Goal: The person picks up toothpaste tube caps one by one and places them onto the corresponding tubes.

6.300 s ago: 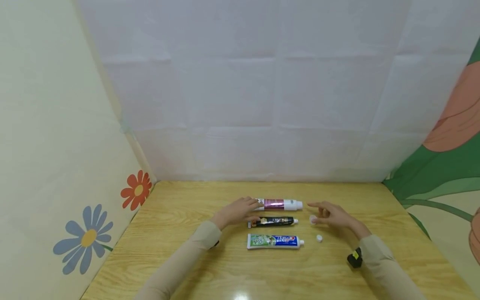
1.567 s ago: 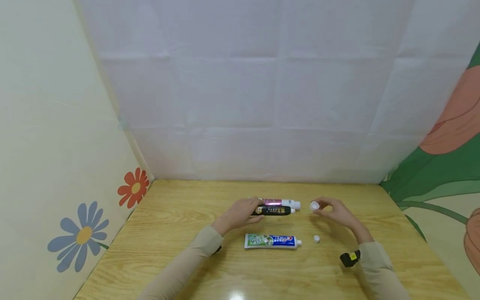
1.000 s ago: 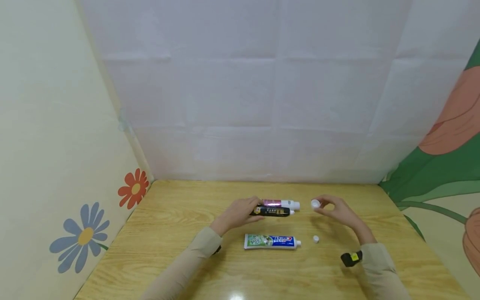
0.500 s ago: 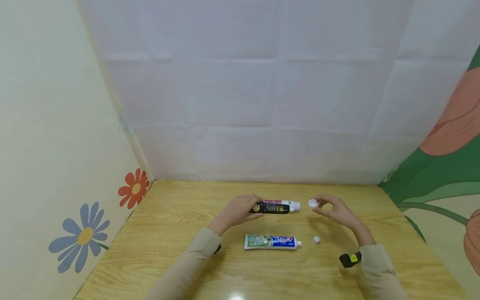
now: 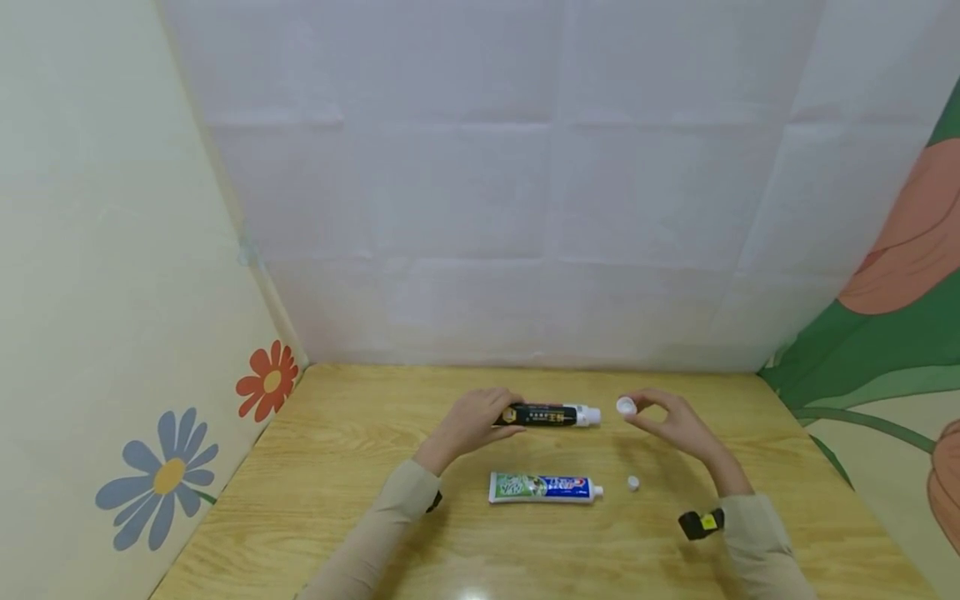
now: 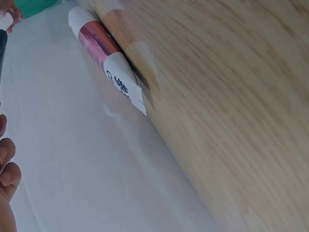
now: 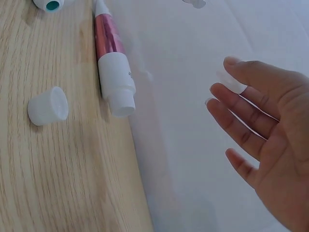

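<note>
My left hand (image 5: 474,417) grips a black toothpaste tube (image 5: 547,415) near its tail end, raised off the table with the nozzle pointing right. In the left wrist view only the curled fingers (image 6: 7,169) and a sliver of the black tube (image 6: 2,50) show at the edge. Facing the nozzle across a short gap, my right hand (image 5: 667,419) pinches a white cap (image 5: 626,407) between thumb and fingertips, its hollow side showing in the head view. In the right wrist view the cap (image 7: 235,86) is partly hidden by thumb and fingers.
A capped pink-and-white tube (image 7: 112,58) lies behind the black one, mostly covered by it in the head view. Nearer the front lies an uncapped green-and-blue toothpaste tube (image 5: 542,487), with a small white cap (image 5: 633,482) to its right. A white cloth (image 5: 480,317) hangs behind the table.
Since the earliest frame, my left hand has gripped and lifted the black tube, and my right hand has picked up the farther cap. Lately the tube has moved slightly away, covering more of the pink one.
</note>
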Tool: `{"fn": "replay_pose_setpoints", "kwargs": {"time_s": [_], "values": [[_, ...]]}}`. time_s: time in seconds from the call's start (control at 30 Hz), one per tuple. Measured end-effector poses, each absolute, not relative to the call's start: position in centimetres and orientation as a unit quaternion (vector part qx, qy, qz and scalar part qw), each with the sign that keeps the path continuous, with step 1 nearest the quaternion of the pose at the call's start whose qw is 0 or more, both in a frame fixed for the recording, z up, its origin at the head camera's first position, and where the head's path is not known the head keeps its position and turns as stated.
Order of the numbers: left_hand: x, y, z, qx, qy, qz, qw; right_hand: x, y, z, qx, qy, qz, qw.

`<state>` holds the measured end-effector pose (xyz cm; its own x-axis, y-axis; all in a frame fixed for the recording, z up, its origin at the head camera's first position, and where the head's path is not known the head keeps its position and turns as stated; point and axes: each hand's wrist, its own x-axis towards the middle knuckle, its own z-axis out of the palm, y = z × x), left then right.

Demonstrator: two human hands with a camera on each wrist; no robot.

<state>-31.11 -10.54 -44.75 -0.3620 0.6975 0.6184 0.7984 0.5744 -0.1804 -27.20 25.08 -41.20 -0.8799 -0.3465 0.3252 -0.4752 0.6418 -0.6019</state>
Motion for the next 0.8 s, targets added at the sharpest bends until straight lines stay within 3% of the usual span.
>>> {"fn": "replay_pose_setpoints", "kwargs": {"time_s": [0.3, 0.8], "values": [[-31.0, -10.9, -44.6, -0.468, -0.807, -0.073, 0.353, -24.9, 23.5, -38.6, 0.257, -0.894, 0.354, 0.096], [-30.9, -11.0, -43.9, -0.464, -0.790, -0.042, 0.399, -26.5, 24.7, -41.0, 0.267, -0.887, 0.360, 0.113]]}}
